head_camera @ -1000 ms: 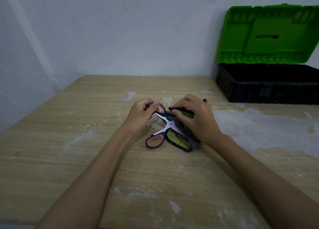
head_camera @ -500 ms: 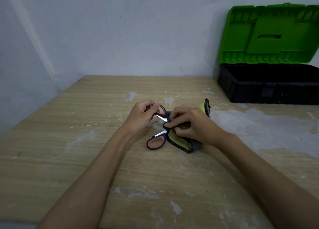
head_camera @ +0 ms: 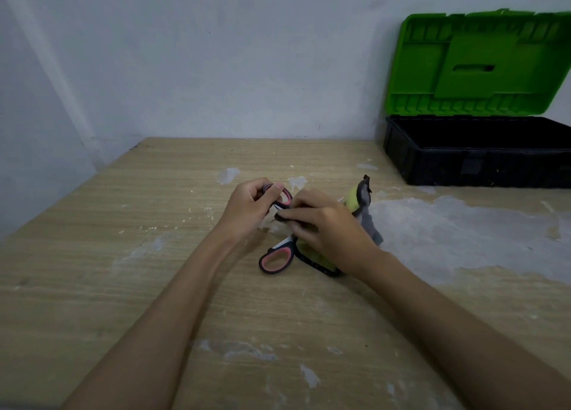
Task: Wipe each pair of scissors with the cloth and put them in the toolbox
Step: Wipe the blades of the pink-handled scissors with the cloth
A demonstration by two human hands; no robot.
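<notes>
My left hand (head_camera: 247, 208) grips one handle of the pink-handled scissors (head_camera: 276, 259) above the worktop (head_camera: 154, 286) while my right hand (head_camera: 327, 227) pinches the cloth (head_camera: 361, 199) around the blades, so I'd wipe pivot-to-tip.

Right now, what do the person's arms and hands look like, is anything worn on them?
Both forearms are bare as far up as the view shows: no sleeves are visible. The left hand and right hand wear no gloves. No watch, bracelet or ring shows on the wrists or the visible fingers, and no markings can be seen in this dim picture.
</notes>
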